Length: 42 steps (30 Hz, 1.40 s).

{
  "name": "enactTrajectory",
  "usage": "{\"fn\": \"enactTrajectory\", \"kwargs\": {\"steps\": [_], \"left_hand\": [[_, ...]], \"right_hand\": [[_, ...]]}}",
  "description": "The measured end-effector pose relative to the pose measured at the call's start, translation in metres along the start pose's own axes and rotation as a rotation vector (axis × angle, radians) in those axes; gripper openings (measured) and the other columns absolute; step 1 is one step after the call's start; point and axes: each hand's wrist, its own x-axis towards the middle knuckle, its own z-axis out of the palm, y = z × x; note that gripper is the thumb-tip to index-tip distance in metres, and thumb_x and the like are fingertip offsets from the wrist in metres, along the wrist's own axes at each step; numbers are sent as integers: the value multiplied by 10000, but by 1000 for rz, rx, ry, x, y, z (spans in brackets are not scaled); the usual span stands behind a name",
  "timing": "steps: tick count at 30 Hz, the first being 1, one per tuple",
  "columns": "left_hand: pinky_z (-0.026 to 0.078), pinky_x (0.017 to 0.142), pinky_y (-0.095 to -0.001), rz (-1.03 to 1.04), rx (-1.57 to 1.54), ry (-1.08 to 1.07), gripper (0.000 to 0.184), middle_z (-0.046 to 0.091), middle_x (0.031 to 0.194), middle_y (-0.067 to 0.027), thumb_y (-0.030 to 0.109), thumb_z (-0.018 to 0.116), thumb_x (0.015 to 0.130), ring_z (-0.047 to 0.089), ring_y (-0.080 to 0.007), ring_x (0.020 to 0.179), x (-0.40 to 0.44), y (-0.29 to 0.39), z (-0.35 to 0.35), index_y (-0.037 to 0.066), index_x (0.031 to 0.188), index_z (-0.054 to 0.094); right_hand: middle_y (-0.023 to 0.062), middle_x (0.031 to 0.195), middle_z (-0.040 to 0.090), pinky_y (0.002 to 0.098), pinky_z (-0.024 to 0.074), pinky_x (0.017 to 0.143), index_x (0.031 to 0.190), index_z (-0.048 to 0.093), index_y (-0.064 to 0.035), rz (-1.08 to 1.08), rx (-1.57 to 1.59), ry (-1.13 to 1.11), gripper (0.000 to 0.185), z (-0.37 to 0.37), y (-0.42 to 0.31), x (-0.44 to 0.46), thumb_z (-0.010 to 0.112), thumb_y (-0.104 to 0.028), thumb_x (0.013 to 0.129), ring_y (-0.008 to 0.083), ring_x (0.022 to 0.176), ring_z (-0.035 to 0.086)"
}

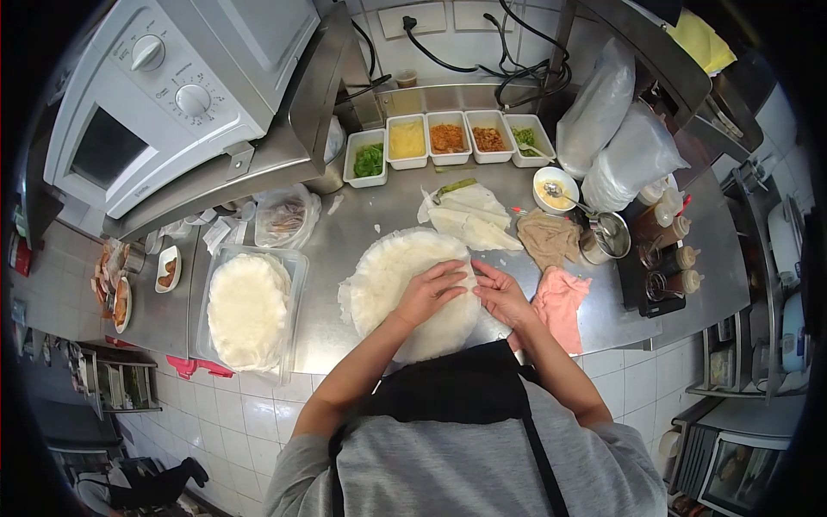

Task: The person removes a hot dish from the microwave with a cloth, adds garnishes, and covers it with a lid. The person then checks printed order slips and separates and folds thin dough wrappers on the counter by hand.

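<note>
A stack of thin, round, whitish wrappers (379, 289) lies on the steel counter in front of me. My left hand (433, 291) rests over its right part, fingers bent and pressed on the wrapper near the edge. Close beside it, my right hand (504, 297) pinches the edge of a wrapper at the stack's right side. Between the fingertips a bit of that edge looks lifted; how many layers are held cannot be made out. Just behind the stack, loose wrapper sheets (474, 220) lie with a green strip-like piece (455, 186) at their far end.
Several white tubs of fillings (448, 138) line the back. Left is a plastic container (297, 323) with more wrappers (250, 310). A brown cloth (549, 239), pink cloth (562, 306), metal pot (610, 234) and sauce bottles (676, 231) stand right. An oven (172, 95) overhangs the left.
</note>
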Motion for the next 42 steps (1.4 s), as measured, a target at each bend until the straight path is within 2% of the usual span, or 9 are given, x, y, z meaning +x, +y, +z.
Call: {"fn": "enactTrajectory", "kwargs": {"steps": [5, 8, 14, 20, 23, 29, 35, 38, 42], "left_hand": [[513, 660, -280, 24, 87, 77, 151, 633, 1036, -56, 72, 700, 771, 629, -189, 749, 2, -2, 6, 31, 913, 675], [505, 657, -272, -33, 40, 165, 100, 643, 935, -66, 60, 658, 810, 622, -154, 730, 5, -5, 12, 8, 896, 657], [469, 587, -221, -497, -378, 389, 127, 615, 774, -29, 128, 567, 911, 557, -66, 656, 5, -32, 30, 8, 882, 598], [487, 583, -227, -784, -697, 599, 210, 597, 743, -18, 227, 514, 950, 551, -73, 623, 14, -29, 21, 33, 891, 567], [492, 568, -229, -830, -743, 590, 219, 589, 739, -14, 239, 506, 953, 553, -78, 621, 16, -26, 22, 33, 907, 563], [484, 559, -227, -706, -530, 417, 200, 590, 743, -9, 230, 495, 957, 551, -76, 617, 19, -23, 26, 43, 933, 562], [473, 508, -247, -887, -735, 550, 182, 558, 699, -1, 202, 498, 953, 518, -84, 552, 25, -33, 16, 32, 946, 561], [482, 558, -263, -972, -877, 603, 193, 567, 751, -22, 197, 470, 965, 543, -107, 613, 22, -44, 8, 25, 985, 554], [508, 670, -292, -880, -1221, 776, 216, 574, 869, -61, 164, 393, 987, 566, -147, 734, 12, -62, -7, 3, 1072, 509]], "right_hand": [[55, 1031, 638, 198, 473, 745, 1393, 325, -21, -32, -79, 78, 629, 15, -1, -1, 565, 93, 823, 74, 871, 585], [10, 924, 635, 178, 454, 706, 1395, 335, -36, -47, -235, 138, 646, 19, 2, -1, 589, 74, 812, 44, 813, 559], [-25, 851, 600, 160, 425, 681, 1377, 393, -68, -47, -383, 158, 633, 18, 5, -6, 612, 61, 798, 25, 756, 518], [-4, 891, 619, 171, 432, 682, 1372, 400, -68, -19, -338, 153, 610, 30, 0, -7, 612, 39, 810, 36, 771, 540], [20, 930, 635, 188, 443, 686, 1351, 412, -37, 5, -292, 86, 571, 26, -4, -2, 621, 6, 821, 53, 794, 557], [39, 929, 651, 215, 455, 660, 1181, 546, 27, -162, -788, 176, 349, 39, -7, 38, 615, -31, 843, 63, 760, 571], [50, 934, 660, 216, 476, 681, 1101, 596, 35, -131, -541, 161, 247, 45, -6, 32, 598, -32, 863, 68, 762, 596], [51, 918, 661, 218, 475, 666, 1071, 602, 41, -81, -431, 190, 221, 47, -9, 22, 601, -40, 865, 71, 733, 593], [53, 903, 663, 224, 481, 650, 1043, 612, 31, -88, -321, 228, 197, 42, -9, 15, 606, -53, 865, 79, 721, 598]]}}
